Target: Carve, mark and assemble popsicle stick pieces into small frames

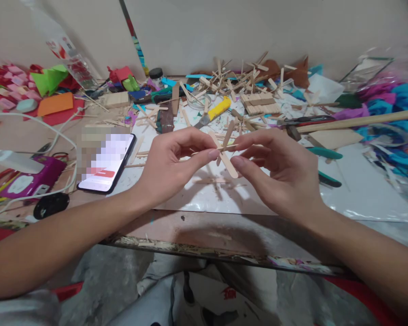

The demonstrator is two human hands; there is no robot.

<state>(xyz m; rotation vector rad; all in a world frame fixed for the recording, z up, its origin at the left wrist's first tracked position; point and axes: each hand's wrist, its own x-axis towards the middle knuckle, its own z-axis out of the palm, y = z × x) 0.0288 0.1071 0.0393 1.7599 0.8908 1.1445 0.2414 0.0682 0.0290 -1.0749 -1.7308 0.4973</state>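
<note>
Between my hands, above a white sheet, is a star-like piece of crossed popsicle sticks. My left hand pinches it from the left, thumb and forefinger closed on the stick ends. From the other side my right hand grips it too, forefinger on the tip of a thin stick and thumb beside the lower stick. The sticks cross at the middle and point several ways. Just behind them lies a yellow-handled utility knife. Pliers with teal handles are partly hidden behind my right hand.
A lit phone lies left of my left forearm, near a purple charging block with white cables. A pile of stick pieces and a stack of popsicle sticks stand at the back. Coloured paper is at far left.
</note>
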